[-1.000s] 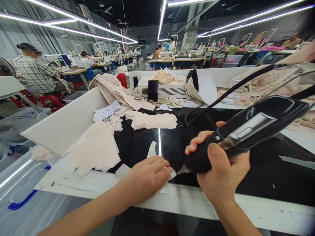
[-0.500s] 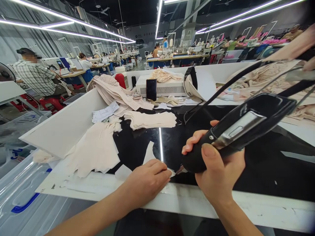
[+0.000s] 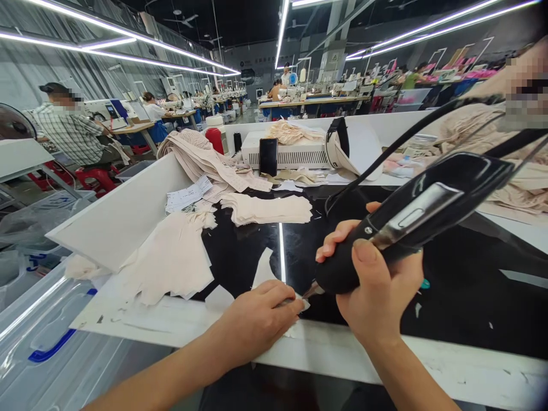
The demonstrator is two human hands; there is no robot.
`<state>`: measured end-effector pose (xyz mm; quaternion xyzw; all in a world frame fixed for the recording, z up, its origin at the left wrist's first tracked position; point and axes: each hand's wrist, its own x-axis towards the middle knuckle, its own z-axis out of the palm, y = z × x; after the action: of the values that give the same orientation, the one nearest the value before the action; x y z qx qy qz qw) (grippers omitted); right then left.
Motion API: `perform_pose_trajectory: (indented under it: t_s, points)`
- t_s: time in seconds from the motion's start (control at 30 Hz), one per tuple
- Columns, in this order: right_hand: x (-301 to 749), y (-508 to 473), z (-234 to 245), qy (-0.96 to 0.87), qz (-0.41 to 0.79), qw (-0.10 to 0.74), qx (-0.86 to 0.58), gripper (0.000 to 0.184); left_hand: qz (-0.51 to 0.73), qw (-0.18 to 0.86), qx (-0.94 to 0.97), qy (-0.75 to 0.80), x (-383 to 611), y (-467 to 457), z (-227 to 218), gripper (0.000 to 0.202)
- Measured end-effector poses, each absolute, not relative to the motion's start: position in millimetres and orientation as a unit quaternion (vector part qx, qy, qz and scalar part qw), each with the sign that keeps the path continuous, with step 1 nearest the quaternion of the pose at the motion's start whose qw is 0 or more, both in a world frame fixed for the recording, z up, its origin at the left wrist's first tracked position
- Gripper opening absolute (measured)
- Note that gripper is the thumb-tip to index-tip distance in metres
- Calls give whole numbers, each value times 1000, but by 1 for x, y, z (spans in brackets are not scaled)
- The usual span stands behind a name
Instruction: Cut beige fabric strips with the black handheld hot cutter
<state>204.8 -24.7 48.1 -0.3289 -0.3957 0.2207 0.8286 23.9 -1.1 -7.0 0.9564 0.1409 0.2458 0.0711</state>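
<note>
My right hand is wrapped round a black corded hand tool with a silver panel and a narrow metal tip pointing down left. That tip meets the edge of a small white fabric piece near the front of the black table surface. My left hand, fingers pressed together, holds this piece down; most of it is hidden under the fingers. Just behind the left hand lies a curved white piece, and a smaller white scrap is beside the wrist.
Stacked cream fabric pieces lie left, with another stack farther back. A phone leans against a vented white box. The tool's black cable arcs across the right. A white side panel borders the left.
The view has shifted slightly, moving the scene a little right. The tool tip stays by the small fabric piece, and both hands keep their hold. A teal spot now shows beside my right hand.
</note>
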Motion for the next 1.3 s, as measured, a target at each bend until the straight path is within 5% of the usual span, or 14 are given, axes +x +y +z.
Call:
perform_pose_trajectory:
  t_s: [0.67, 1.3]
  points:
    - [201, -20, 43, -423, 227, 810, -337, 28, 262, 66, 952, 143, 26, -3, -9, 23]
    - [209, -20, 46, -394, 215, 824, -345, 50, 211, 103, 959, 160, -8, 44, 3, 29]
